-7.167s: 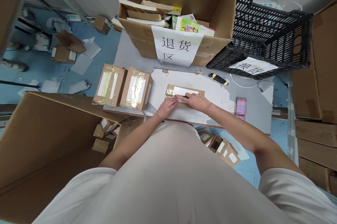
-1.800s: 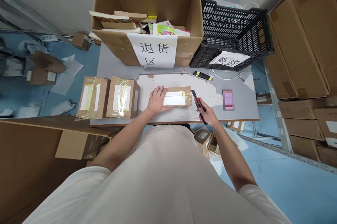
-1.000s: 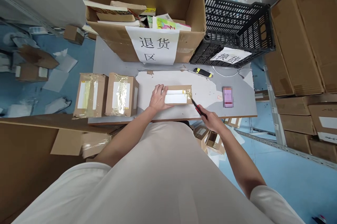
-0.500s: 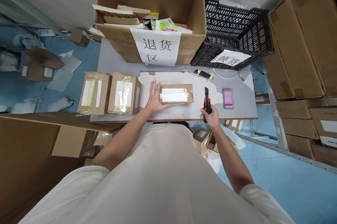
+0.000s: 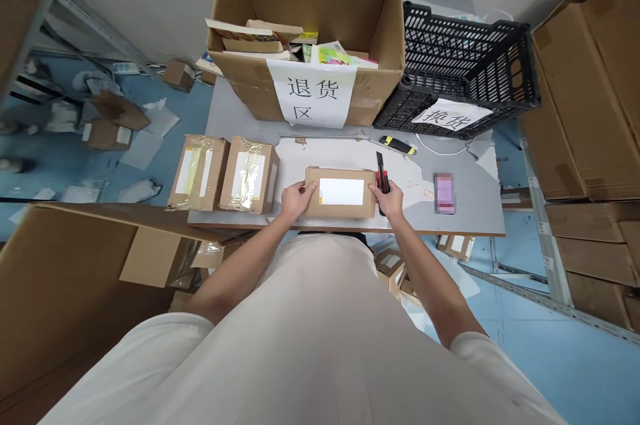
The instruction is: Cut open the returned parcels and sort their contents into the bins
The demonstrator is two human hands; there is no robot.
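Note:
A small brown cardboard box (image 5: 341,210) with a white label on its upper face is in front of me at the table's near side. My left hand (image 5: 296,201) is closed on its left edge, thumb on the top. At the right edge, the thumb and a finger of my right hand (image 5: 389,200) touch the box. That same hand is wrapped round a black and red utility knife (image 5: 383,178), whose dark blade points away from me.
Two taped boxes (image 5: 200,172) stand at the table's left. Behind are a large carton (image 5: 365,95) of books and a black plastic crate (image 5: 470,72). A yellow and black cutter (image 5: 397,144) and a pixelated pink object (image 5: 445,193) lie on the right. Shelved cartons (image 5: 585,98) flank the right side.
The box's label face has turned and it sits nearer me. My left hand went from lying spread against it to gripping its edge. My right hand moved left with the knife to the box.

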